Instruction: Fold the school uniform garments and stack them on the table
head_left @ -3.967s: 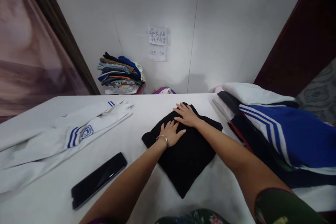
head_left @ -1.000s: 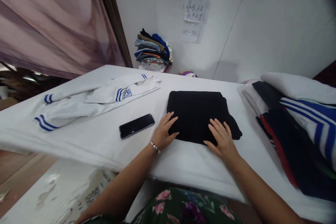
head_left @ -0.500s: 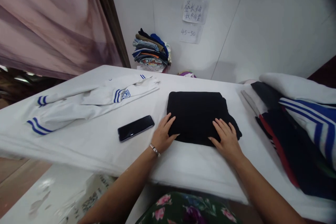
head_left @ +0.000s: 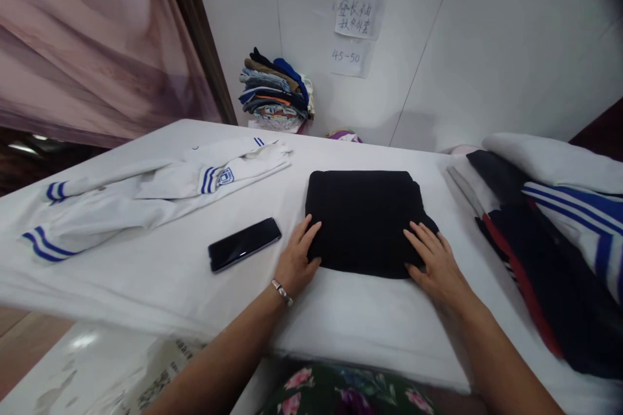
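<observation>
A folded black garment (head_left: 363, 224) lies flat on the white-covered table (head_left: 350, 311) in front of me. My left hand (head_left: 298, 256) rests at its near left corner, fingers spread along the edge and thumb at the corner. My right hand (head_left: 433, 259) lies over its near right corner with the fingers stretched out on the cloth. Neither hand is wrapped round the fabric. Left of the garment lies a dark-screened phone (head_left: 244, 244), nearest to my left hand.
A white garment with blue stripes (head_left: 146, 198) is spread over the table's left side. Piled clothes (head_left: 549, 259) lie at the right. Beyond the far edge stands a stack of folded clothes (head_left: 275, 91). Handwritten paper notes (head_left: 357, 16) hang on the wall.
My right hand has slid outward to the garment's right edge, and the near right corner is now tucked under it. My left hand stays at the left corner. The view has shifted slightly.
</observation>
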The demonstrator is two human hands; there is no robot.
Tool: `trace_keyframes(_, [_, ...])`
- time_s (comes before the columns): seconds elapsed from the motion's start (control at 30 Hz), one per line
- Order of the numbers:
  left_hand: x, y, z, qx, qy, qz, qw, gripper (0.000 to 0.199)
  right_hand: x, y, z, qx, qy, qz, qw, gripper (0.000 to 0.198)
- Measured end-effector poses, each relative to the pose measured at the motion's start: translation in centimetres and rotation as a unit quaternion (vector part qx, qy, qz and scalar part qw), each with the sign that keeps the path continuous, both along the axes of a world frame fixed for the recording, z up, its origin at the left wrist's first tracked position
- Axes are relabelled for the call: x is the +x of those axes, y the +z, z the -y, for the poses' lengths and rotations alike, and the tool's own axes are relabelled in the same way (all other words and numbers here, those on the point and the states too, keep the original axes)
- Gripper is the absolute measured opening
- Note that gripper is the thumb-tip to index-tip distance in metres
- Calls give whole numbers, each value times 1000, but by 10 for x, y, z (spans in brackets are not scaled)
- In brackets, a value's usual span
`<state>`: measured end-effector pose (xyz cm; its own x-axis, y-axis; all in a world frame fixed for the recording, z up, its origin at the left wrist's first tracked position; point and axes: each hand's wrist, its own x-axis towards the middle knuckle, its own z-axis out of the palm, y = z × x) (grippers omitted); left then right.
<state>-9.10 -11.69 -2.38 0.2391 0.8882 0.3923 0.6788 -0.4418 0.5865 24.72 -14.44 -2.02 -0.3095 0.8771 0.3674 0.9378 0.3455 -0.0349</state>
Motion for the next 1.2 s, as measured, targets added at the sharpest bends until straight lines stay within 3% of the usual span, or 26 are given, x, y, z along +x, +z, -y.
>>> trace_keyframes(0.2, [0, 2, 2, -8, 40, 0, 999, 79, -4, -2, -2, 0, -24, -15, 1000, 78])
trace_keyframes(0.47, [-3, -8, -3, -5, 35, -5, 999, 73, -12, -2, -2, 2, -45, -40, 998, 73])
trace_keyframes(0.67, [-5, -11, -5, 20, 38, -18, 999, 73, -9, -6, 1, 2, -116, -56, 992, 76])
trace_keyframes(0.93, [-1, -8, -3, 10, 54, -42, 998, 79, -7, -13, 5, -20, -99, -65, 993, 75])
trace_keyframes(1.07, [2, -5, 0, -6, 65, -66, 996, 81, -3, 8, 11, -62, -82, -68, 992, 65])
trace_keyframes(1.2, [5, -2, 2, -9, 78, -93, 993, 81, -20, 53, 0, -53, 13, -127, 990, 59])
